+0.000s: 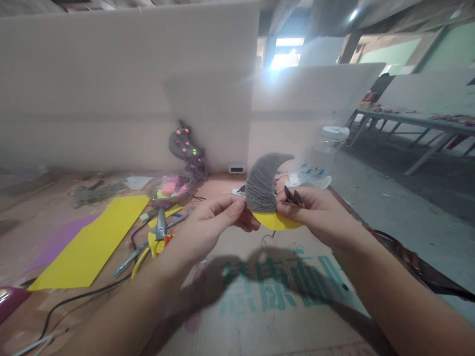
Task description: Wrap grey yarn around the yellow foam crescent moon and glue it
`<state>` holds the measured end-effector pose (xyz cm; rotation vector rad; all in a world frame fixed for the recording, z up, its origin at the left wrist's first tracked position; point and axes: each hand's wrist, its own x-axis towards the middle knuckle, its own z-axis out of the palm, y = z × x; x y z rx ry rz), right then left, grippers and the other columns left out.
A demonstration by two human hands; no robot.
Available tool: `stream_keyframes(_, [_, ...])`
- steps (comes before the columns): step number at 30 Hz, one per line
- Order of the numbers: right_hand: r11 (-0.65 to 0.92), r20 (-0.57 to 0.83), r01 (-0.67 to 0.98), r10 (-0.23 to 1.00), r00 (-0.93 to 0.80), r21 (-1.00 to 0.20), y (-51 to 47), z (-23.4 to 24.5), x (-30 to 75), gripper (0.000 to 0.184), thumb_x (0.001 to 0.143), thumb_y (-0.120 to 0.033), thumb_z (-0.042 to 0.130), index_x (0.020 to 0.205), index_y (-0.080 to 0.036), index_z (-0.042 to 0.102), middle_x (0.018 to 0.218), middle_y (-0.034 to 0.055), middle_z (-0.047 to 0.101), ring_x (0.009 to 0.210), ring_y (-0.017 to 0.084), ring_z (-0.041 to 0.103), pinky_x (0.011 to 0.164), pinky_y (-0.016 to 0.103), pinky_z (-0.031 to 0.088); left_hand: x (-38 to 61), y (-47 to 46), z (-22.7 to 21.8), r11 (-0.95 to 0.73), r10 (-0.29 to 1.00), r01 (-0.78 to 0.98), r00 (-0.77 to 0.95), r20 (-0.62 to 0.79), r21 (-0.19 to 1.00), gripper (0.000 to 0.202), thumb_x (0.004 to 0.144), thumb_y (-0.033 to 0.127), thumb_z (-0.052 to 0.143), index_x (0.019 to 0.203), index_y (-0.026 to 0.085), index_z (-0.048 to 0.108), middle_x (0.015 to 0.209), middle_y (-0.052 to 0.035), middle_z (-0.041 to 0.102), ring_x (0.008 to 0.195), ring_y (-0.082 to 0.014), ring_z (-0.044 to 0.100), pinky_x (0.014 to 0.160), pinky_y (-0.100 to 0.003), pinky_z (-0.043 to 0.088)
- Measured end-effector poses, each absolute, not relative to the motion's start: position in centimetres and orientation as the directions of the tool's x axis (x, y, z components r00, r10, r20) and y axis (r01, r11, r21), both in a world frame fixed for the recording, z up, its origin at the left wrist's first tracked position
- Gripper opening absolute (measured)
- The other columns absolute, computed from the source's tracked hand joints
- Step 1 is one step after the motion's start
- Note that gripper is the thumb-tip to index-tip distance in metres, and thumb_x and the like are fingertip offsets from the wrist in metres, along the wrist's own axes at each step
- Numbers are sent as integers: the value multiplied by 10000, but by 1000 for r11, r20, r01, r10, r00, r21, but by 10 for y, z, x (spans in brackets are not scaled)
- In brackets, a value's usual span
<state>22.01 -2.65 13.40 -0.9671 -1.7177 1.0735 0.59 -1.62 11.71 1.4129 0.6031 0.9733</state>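
A crescent shape wound with grey yarn (261, 185) is held up over the board, its thin tip curving to the right. Yellow paper or card (278, 221) shows as a curved piece along its lower end. My left hand (222, 212) pinches the lower left edge between thumb and fingers. My right hand (311, 212) is closed on the lower right edge. Two dark pointed tips, like scissor blades (294, 197), stick up from the right hand's fingers; their handles are hidden. A thin strand (272, 235) hangs below the yellow piece.
Left lie a yellow sheet (100, 232), a purple sheet (61, 242), pliers (159, 230) and a black cable (81, 295). Behind stand a bowl of coloured pieces (163, 198), a decorated grey crescent (181, 143), a small white display device (236, 168) and a clear jar (324, 151).
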Motion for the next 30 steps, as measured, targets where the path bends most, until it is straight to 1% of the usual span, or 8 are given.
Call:
stream_keyframes(4, [336, 262, 187, 905, -334, -923, -27, 135, 220, 280, 811, -420, 651, 686, -176, 596, 686, -12, 488, 604, 103, 432, 540, 236, 363, 5, -19, 121, -194, 865, -131, 444, 232, 972, 310, 899, 422, 554, 810, 171, 712, 788, -37, 716, 751, -136, 646, 739, -247, 499])
stream_keyframes(8, [333, 252, 194, 902, -350, -923, -26, 133, 219, 291, 819, -426, 646, 680, -176, 591, 679, -12, 483, 612, 105, 431, 541, 231, 363, 3, -19, 123, -259, 880, -63, 397, 262, 964, 271, 876, 414, 592, 786, 186, 706, 756, -8, 706, 748, -125, 641, 712, -222, 482])
stream_keyframes(11, [336, 253, 202, 902, -350, -920, -26, 133, 219, 288, 826, -412, 645, 671, -175, 588, 680, -13, 480, 617, 102, 427, 547, 226, 363, 2, -21, 126, -277, 887, 31, 393, 243, 960, 227, 850, 391, 635, 747, 200, 702, 757, 18, 711, 755, -111, 642, 707, -198, 469])
stream_keyframes(15, [322, 244, 196, 909, -339, -926, -27, 133, 218, 283, 823, -414, 651, 680, -174, 604, 692, -10, 505, 622, 101, 446, 555, 221, 383, 2, -24, 128, -292, 890, 123, 398, 223, 948, 199, 836, 384, 650, 767, 206, 711, 797, 27, 720, 779, -115, 645, 719, -196, 463])
stream_keyframes(19, [306, 233, 184, 913, -333, -934, -28, 132, 219, 280, 813, -451, 652, 758, -177, 660, 750, 18, 578, 668, 124, 515, 593, 244, 434, 1, -21, 127, -286, 883, 101, 415, 221, 953, 211, 843, 369, 639, 750, 186, 688, 797, 11, 711, 784, -126, 643, 720, -209, 466])
stream_keyframes(22, [343, 267, 192, 904, -334, -919, -32, 135, 218, 232, 809, -412, 654, 778, -184, 673, 735, 13, 587, 656, 124, 531, 584, 244, 443, 0, -17, 125, -269, 889, 55, 400, 226, 962, 216, 840, 352, 636, 724, 171, 661, 757, 1, 692, 768, -135, 638, 721, -225, 476])
stream_keyframes(26, [398, 305, 299, 899, -313, -867, -40, 143, 209, 144, 803, -268, 631, 688, -183, 629, 657, -10, 557, 609, 103, 509, 531, 209, 418, 3, -17, 122, -234, 892, 28, 404, 203, 972, 200, 832, 369, 643, 887, 188, 708, 877, -21, 725, 847, -157, 650, 759, -241, 495])
stream_keyframes(30, [416, 324, 356, 900, -291, -837, -43, 144, 205, 178, 806, -277, 619, 658, -180, 597, 650, -10, 549, 608, 102, 503, 517, 204, 405, 11, -20, 120, -185, 898, -23, 402, 178, 982, 274, 802, 402, 671, 966, 190, 728, 961, -46, 745, 911, -191, 666, 781, -266, 522])
